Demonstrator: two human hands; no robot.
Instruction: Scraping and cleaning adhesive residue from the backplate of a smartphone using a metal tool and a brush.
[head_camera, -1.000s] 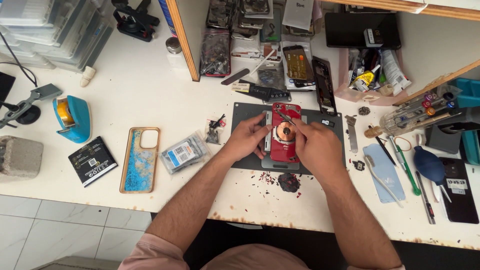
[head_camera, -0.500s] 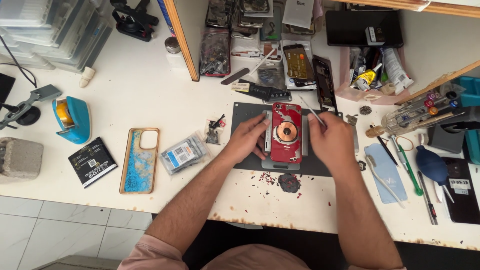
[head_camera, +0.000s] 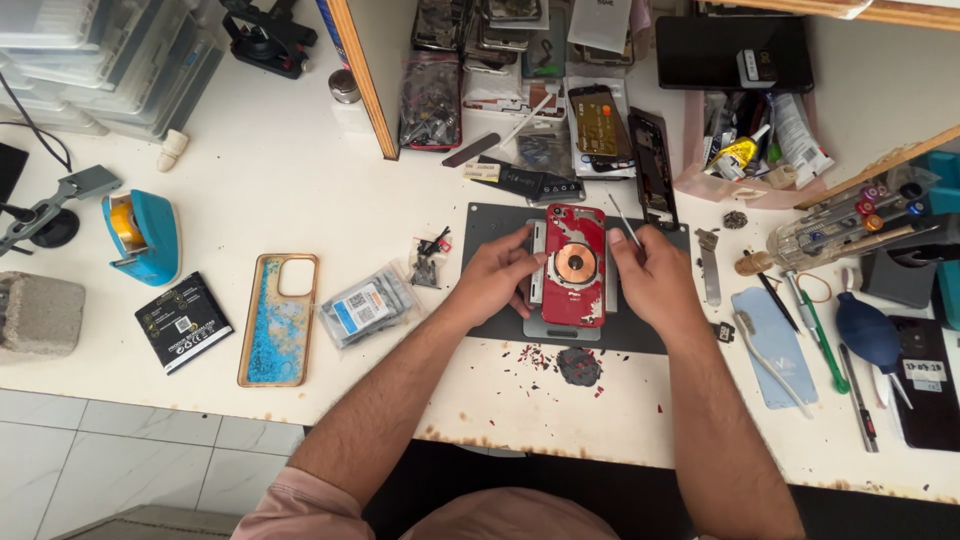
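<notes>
Red flakes (head_camera: 545, 358) and a dark crumbly lump (head_camera: 578, 366) lie nearest us on the white bench (head_camera: 300, 190), just in front of the dark work mat (head_camera: 480, 225). On that mat we have the red phone back (head_camera: 574, 265), lying flat in a grey holder with its copper coil ring up. Our left hand (head_camera: 492, 275) presses its left edge, fingers curled and touching the frame. Our right hand (head_camera: 652, 270) rests against its right edge and pinches a thin metal tool (head_camera: 624, 220) between thumb and fingertips. We judge the shell light, stiff and brittle, its glass prone to splinter; it is best gripped by the long side edges, away from the coil.

Left of the mat lie a clear sleeve with a blue-and-white label (head_camera: 365, 305), a blue glitter case (head_camera: 280, 318) and a small black square packet (head_camera: 183, 322). Right of it sits a pale blue card (head_camera: 770, 335). Farther off, a clear bag of dark parts (head_camera: 430, 100) leans by the wooden divider (head_camera: 360, 75), and a pink tray (head_camera: 745, 185) holds tubes, one yellow.
</notes>
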